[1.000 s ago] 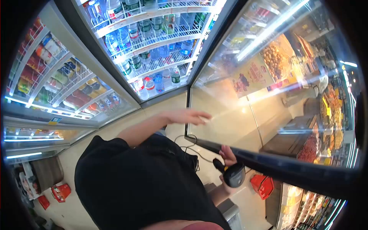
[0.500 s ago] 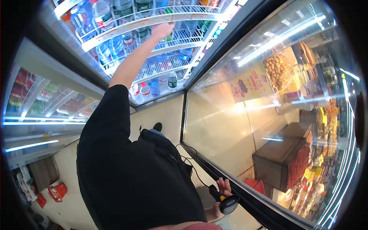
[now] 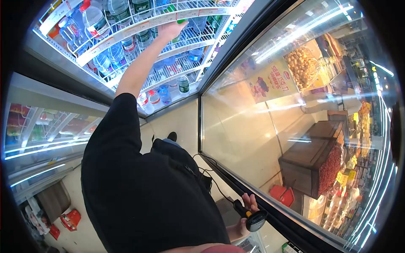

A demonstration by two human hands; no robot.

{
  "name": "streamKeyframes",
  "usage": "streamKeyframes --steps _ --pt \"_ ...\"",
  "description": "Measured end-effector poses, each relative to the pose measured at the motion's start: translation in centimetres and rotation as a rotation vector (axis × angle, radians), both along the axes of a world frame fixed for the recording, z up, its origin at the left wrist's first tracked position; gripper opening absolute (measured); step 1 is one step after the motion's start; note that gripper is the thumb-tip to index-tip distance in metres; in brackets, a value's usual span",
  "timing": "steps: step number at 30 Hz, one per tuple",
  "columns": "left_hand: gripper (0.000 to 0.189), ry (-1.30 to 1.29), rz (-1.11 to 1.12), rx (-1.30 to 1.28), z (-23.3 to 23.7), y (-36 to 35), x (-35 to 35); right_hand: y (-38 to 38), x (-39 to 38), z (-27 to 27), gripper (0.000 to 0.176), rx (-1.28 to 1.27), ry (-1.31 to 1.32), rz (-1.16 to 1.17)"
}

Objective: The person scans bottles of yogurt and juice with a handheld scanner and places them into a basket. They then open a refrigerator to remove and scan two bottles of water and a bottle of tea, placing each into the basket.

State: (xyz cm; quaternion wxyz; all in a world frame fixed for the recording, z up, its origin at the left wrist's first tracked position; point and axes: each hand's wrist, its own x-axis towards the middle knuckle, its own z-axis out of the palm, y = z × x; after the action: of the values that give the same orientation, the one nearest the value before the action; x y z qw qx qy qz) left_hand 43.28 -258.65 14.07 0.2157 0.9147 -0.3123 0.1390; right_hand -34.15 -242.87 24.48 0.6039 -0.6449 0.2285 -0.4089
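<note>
My left hand (image 3: 170, 30) reaches into the lit drinks cooler, with its fingers closed around a green-capped bottle (image 3: 181, 20) just below a shelf's front rail (image 3: 143, 26). Most of that bottle is hidden by the hand and the wire rack. Low on the right, beside the glass door's black frame, my right hand (image 3: 246, 215) holds a black handheld scanner (image 3: 256, 221), some fingers lifted off its handle. A dark cable runs from the scanner toward my waist.
The open glass door (image 3: 236, 122) spans the right side. Through it show a brown display cabinet (image 3: 306, 162) and a red basket (image 3: 282, 195). Water bottles (image 3: 95, 21) line the shelves. Another glass-fronted cooler (image 3: 46, 126) is at left, red baskets (image 3: 70, 219) below it.
My left hand has shifted left and slightly down in view, and a green cap now shows at its fingertips. The cooler shelves have shifted left. My right hand still holds the scanner.
</note>
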Motion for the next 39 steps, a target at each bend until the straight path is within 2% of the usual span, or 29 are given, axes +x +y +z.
streamKeyframes --steps 3,4,8,11,12,15,16,17,18,20,23,26,29,32,33,34,35,36,37,39 --pt "0.083 0.042 -0.029 0.021 1.6 1.1 -1.7 -0.2 0.2 0.1 0.06 0.0 0.007 0.009" --pt "0.082 -0.035 -0.016 -0.039 1.0 1.1 -2.2 -0.2 0.2 0.2 0.06 0.002 0.006 0.011" --pt "0.079 -0.046 -0.043 -0.06 0.9 1.6 -2.7 -0.1 0.3 0.2 0.059 -0.005 -0.002 0.01" --pt "0.075 0.079 -0.084 -0.021 1.4 2.4 -4.2 -0.2 -0.2 -0.3 0.059 -0.019 0.0 0.028" --pt "0.068 -0.031 -0.131 -0.153 0.2 2.8 -4.7 -0.3 -0.3 -0.3 0.059 -0.005 -0.002 0.041" --pt "0.062 -0.077 -0.226 -0.223 -0.1 4.9 -7.6 -0.6 -0.8 -0.3 0.061 0.024 0.001 0.09" --pt "0.058 -0.164 -0.275 -0.297 0.0 5.6 -8.5 -0.8 -1.0 -0.3 0.061 0.028 0.01 0.111" --pt "0.058 -0.176 -0.306 -0.344 0.4 6.2 -9.5 -0.9 -0.9 -0.1 0.061 0.031 0.017 0.133" --pt "0.058 -0.192 -0.333 -0.388 1.1 6.9 -10.3 -0.7 -0.8 0.4 0.05 0.097 0.002 0.125" --pt "0.058 -0.213 -0.379 -0.465 3.5 9.1 -13.1 -1.2 -0.9 0.5 0.051 0.088 0.009 0.159" --pt "0.056 -0.018 -0.337 -0.508 9.0 13.4 -20.1 -2.4 -1.8 0.2 0.053 0.054 0.009 0.258" --pt "0.051 0.29 -0.473 -0.676 11.5 17.9 -26.3 -3.5 -2.6 -0.2 0.056 0.025 0.008 0.373" --pt "0.055 0.791 -0.617 -0.942 11.4 21.7 -32.6 -4.9 -3.4 -1.0 0.058 -0.004 0.004 0.517" --pt "0.05 1.169 -0.623 -1.049 10.0 24.9 -39.2 -6.1 -3.9 -1.8 0.06 -0.059 0.03 0.674" --pt "0.049 1.323 -0.617 -1.071 9.5 25.8 -41.2 -5.7 -4.0 -1.8 0.05 -0.001 0.049 0.638" --pt "0.049 1.295 -0.599 -1.084 9.3 26.6 -43.3 -5.2 -3.9 -1.4 0.039 0.058 0.065 0.601" --pt "0.048 1.262 -0.584 -1.099 9.3 27.2 -45.3 -4.1 -2.9 -0.1 0.021 0.125 0.079 0.505" --pt "0.048 1.229 -0.564 -1.114 9.2 27.9 -46.8 -4.1 -3.1 -0.5 0.018 0.105 0.113 0.501" --pt "0.049 1.232 -0.564 -1.12 9.3 28.9 -47.9 -4.3 -2.9 -1.0 0.033 0.023 0.09 0.553" --pt "0.051 1.241 -0.555 -1.129 9.9 31.2 -49.8 -4.0 -2.7 -0.7 0.052 0.031 0.168 0.579"
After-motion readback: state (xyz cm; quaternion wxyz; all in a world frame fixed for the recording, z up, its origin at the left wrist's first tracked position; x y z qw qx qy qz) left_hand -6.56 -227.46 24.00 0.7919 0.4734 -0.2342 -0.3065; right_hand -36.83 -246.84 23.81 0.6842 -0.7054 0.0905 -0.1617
